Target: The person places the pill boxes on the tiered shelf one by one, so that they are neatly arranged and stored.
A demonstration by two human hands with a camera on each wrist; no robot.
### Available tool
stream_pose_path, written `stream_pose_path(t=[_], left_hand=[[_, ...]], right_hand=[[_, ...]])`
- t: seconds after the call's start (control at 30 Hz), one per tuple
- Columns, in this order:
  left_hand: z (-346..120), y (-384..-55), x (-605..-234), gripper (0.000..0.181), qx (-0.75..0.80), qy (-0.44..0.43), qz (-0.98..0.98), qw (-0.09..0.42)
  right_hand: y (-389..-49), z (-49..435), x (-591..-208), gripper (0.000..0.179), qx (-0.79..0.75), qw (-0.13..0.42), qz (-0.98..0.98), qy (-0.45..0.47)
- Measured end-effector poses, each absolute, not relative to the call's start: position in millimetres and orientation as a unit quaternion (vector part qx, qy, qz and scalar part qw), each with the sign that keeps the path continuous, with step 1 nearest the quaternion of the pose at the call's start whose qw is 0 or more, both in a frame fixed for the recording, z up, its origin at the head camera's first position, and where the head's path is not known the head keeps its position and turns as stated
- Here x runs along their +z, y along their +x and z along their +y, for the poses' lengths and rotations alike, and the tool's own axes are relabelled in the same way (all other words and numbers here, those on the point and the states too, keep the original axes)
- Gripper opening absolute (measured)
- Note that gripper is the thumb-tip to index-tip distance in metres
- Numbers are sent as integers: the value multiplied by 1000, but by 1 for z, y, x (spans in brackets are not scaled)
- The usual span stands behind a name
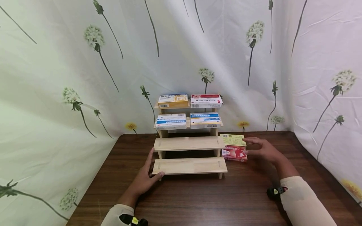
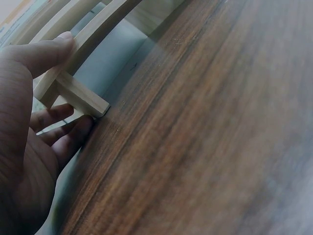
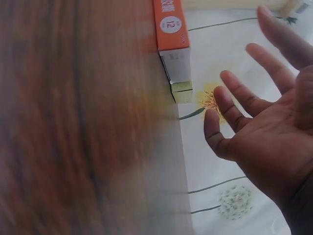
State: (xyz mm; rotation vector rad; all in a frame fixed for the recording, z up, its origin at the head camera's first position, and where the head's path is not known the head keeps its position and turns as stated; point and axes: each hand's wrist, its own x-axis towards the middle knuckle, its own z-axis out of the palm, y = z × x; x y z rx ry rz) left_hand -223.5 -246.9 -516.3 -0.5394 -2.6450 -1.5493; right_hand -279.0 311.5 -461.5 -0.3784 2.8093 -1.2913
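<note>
A light wooden stepped shelf (image 1: 189, 143) stands on the table. My left hand (image 1: 144, 180) holds its left end; in the left wrist view the thumb lies on the bottom board (image 2: 93, 41) and fingers curl beside the leg (image 2: 83, 95). To the right of the shelf lie a yellow-green medicine box (image 1: 233, 139) and red medicine boxes (image 1: 234, 153). My right hand (image 1: 261, 150) is beside them with its fingers spread. In the right wrist view the palm holds nothing, and a gap shows between the fingers and the orange-red box end (image 3: 171, 24).
On the top step lie a yellow-and-white box (image 1: 173, 100) and a red-and-white box (image 1: 206, 100). Two blue-and-white boxes, one on the left (image 1: 171, 121) and one on the right (image 1: 205, 120), lie a step lower. A flowered cloth (image 1: 181, 62) hangs behind the brown table (image 1: 198, 201).
</note>
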Motion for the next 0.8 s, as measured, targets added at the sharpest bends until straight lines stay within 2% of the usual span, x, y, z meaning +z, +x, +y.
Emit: stream_pose_path(t=[0.27,0.8], left_hand=[[-246,-223,-516,113,-504,-172,-846,12],[-246,-224,-519,112,-502,-173,-847,22]], right_hand=[[-278,317,-474,61,-420,2,895,-153],[-284,325,-490,60,-400,13,899,-179]])
